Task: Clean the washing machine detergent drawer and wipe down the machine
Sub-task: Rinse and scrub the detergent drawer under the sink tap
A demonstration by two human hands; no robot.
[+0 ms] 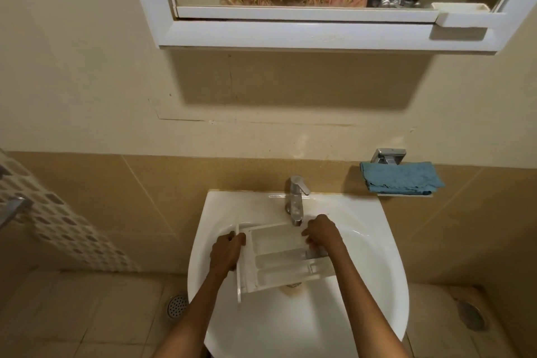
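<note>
Now left hand point(228, 251) grips detergent drawer point(279, 259) front over sink point(377, 241); right hand point(321, 231) pinches rear edge.

no readable text, labels, brands or numbers anywhere

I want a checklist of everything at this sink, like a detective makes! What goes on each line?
Surface: white sink, with a yellowish stain in the basin below the drawer.
Job's things: detergent drawer held over the basin, its far corner under the tap; cannot tell if water runs.
Clutter: folded blue cloth on a small wall shelf right of the tap.
Hands: left hand grips the drawer's front panel; right hand curls on its other end.
Cables: nothing seen.
Surroundings: mirror cabinet above, tan wall tiles, floor drain at left.
</note>
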